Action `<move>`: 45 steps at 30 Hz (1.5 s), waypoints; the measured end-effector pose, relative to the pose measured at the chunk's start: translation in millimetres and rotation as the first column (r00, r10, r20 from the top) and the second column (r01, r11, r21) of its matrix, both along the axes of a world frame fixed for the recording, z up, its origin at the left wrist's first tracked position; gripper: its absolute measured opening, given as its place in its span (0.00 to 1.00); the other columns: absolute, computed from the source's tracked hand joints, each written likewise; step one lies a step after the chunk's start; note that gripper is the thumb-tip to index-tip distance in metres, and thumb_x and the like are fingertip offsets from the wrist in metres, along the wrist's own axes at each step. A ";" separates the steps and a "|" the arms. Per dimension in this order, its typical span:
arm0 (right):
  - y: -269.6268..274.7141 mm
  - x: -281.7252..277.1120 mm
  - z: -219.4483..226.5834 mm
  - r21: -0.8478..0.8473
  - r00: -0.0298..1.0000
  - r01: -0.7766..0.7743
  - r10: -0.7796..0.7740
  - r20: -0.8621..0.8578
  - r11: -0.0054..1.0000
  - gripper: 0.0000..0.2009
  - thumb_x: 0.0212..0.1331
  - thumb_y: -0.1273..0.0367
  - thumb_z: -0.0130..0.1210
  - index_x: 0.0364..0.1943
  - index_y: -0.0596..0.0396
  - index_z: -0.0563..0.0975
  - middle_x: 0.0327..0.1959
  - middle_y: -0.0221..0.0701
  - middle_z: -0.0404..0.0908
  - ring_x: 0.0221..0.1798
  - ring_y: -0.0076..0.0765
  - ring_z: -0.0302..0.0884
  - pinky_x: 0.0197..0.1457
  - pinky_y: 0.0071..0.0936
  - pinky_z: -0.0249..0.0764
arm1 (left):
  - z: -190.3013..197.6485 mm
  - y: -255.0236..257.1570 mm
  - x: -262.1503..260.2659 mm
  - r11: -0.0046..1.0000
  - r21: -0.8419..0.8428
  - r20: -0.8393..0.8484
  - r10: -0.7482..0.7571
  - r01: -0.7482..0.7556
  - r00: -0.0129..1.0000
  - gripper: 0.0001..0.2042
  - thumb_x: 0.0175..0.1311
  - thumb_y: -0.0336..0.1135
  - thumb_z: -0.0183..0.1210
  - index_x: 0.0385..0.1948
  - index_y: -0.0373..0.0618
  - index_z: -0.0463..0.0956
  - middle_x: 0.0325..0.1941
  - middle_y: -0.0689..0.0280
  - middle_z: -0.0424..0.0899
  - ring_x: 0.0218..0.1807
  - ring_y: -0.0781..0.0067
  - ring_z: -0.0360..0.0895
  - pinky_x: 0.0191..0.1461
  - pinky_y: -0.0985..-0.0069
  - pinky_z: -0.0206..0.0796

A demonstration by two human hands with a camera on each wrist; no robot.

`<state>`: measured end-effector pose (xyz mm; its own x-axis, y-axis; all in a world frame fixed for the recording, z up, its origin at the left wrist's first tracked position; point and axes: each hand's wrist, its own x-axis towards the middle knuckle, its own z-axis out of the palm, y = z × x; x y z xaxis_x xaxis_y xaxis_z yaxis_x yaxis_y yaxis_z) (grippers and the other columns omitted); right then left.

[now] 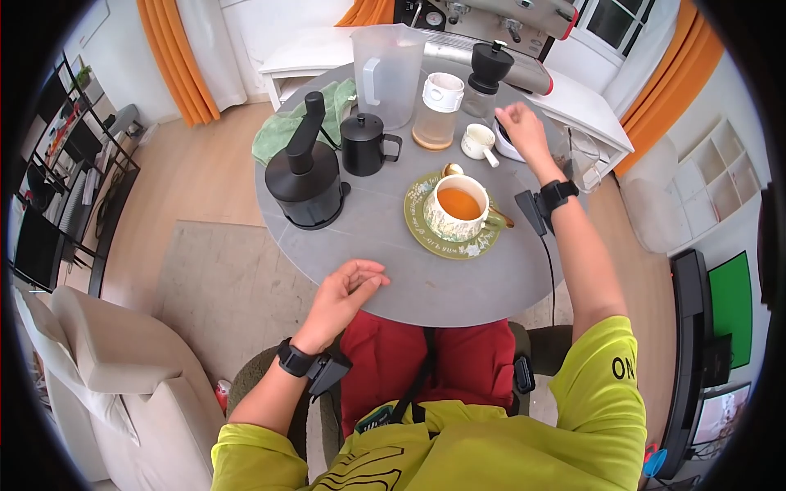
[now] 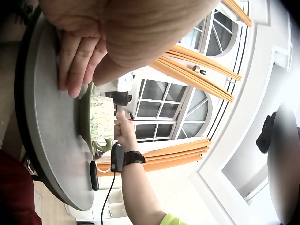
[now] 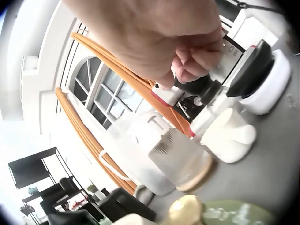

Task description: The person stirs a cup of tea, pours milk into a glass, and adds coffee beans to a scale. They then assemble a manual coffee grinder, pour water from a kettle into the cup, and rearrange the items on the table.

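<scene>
My right hand (image 1: 526,131) is raised over the far right of the table, its fingers curled with nothing visible in them. Close by is a white dish (image 3: 276,84) with a black piece (image 3: 251,68) on it. A small white cup with a stick handle (image 1: 476,141) stands to its left. At the near table edge my left hand (image 1: 340,296) lies with relaxed, slightly bent fingers, holding nothing. Between the hands, a patterned teacup (image 1: 450,228) of orange-brown liquid sits on a green saucer (image 1: 418,222), with a gold spoon (image 1: 452,169) at the saucer's far rim.
On the round grey table (image 1: 368,254) stand a black hand-lever device (image 1: 303,184), black lidded pot (image 1: 363,146), frosted pitcher (image 1: 393,74), clear container with white top (image 1: 434,123) and black-topped grinder (image 1: 490,69). A green cloth (image 1: 274,131) lies left; an espresso machine (image 1: 524,33) stands behind.
</scene>
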<state>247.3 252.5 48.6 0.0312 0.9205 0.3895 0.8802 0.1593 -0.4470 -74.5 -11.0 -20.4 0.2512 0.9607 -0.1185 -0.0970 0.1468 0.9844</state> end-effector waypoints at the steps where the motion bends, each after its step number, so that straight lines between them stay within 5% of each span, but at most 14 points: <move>1: -1.1 -9.0 13.3 0.109 0.995 -0.061 0.070 -0.075 0.992 0.23 0.56 0.53 0.59 0.43 0.61 0.75 0.28 0.35 0.80 0.38 0.39 0.79 0.48 0.34 0.73 | 0.6 0.2 -0.3 1.000 -0.003 -0.007 0.000 0.000 1.000 0.10 0.68 0.28 0.51 0.48 0.36 0.71 0.44 0.63 0.81 0.50 0.77 0.75 0.58 0.79 0.62; 5: 9.0 -41.1 41.2 0.056 0.944 -0.239 0.246 -0.222 0.969 0.29 0.53 0.54 0.63 0.52 0.61 0.71 0.43 0.42 0.79 0.49 0.39 0.77 0.51 0.36 0.72 | -0.6 -0.7 -1.4 1.000 0.010 -0.007 -0.001 0.001 1.000 0.10 0.70 0.30 0.51 0.49 0.40 0.72 0.44 0.66 0.82 0.50 0.81 0.74 0.58 0.82 0.60; 7: 12.0 -58.3 46.2 -0.051 0.926 -0.298 0.276 -0.257 0.953 0.37 0.49 0.54 0.66 0.60 0.60 0.64 0.57 0.47 0.70 0.58 0.40 0.72 0.56 0.35 0.71 | 0.2 -0.9 -1.8 1.000 0.014 -0.019 -0.013 0.013 1.000 0.10 0.69 0.31 0.51 0.49 0.40 0.72 0.44 0.66 0.82 0.50 0.81 0.73 0.58 0.82 0.60; 12: 28.6 -82.8 36.8 -0.149 0.939 -0.327 0.303 -0.161 0.933 0.45 0.48 0.57 0.67 0.68 0.60 0.55 0.68 0.51 0.57 0.71 0.48 0.57 0.69 0.36 0.58 | -2.0 -0.1 -3.0 1.000 0.018 -0.004 -0.016 0.016 1.000 0.10 0.69 0.31 0.51 0.49 0.40 0.72 0.44 0.66 0.81 0.50 0.82 0.73 0.57 0.82 0.60; 22: 32.5 -91.6 36.3 -0.096 0.961 -0.258 0.245 -0.130 0.961 0.43 0.45 0.60 0.66 0.66 0.60 0.59 0.63 0.51 0.65 0.66 0.50 0.64 0.67 0.36 0.61 | -5.0 1.0 -3.9 0.999 0.005 0.019 -0.032 0.032 0.999 0.10 0.70 0.32 0.51 0.49 0.41 0.72 0.45 0.66 0.81 0.50 0.82 0.72 0.57 0.81 0.59; 27: 31.9 -91.2 41.2 0.088 0.954 -0.242 0.254 -0.158 0.966 0.41 0.44 0.59 0.67 0.64 0.59 0.61 0.61 0.52 0.68 0.64 0.51 0.66 0.67 0.37 0.62 | -4.5 0.7 -3.7 0.999 0.006 0.002 -0.032 0.032 0.999 0.10 0.70 0.32 0.51 0.49 0.41 0.72 0.44 0.66 0.81 0.50 0.82 0.72 0.57 0.81 0.59; 36: 20.0 -66.9 53.9 0.096 0.903 -0.250 0.267 -0.336 0.964 0.40 0.43 0.60 0.67 0.63 0.58 0.62 0.58 0.52 0.70 0.60 0.50 0.70 0.64 0.35 0.65 | -4.8 0.5 -3.2 0.999 0.021 0.012 -0.026 0.026 1.000 0.10 0.70 0.31 0.51 0.49 0.41 0.72 0.44 0.67 0.81 0.50 0.82 0.73 0.57 0.82 0.59; 45: -4.0 -8.6 25.6 -0.032 0.958 -0.182 0.169 -0.232 0.983 0.42 0.42 0.64 0.68 0.65 0.58 0.60 0.59 0.52 0.69 0.61 0.52 0.69 0.64 0.36 0.65 | -2.2 0.0 -1.2 0.999 0.019 -0.022 -0.025 0.026 0.999 0.10 0.69 0.30 0.51 0.49 0.41 0.72 0.44 0.67 0.82 0.50 0.82 0.73 0.57 0.82 0.59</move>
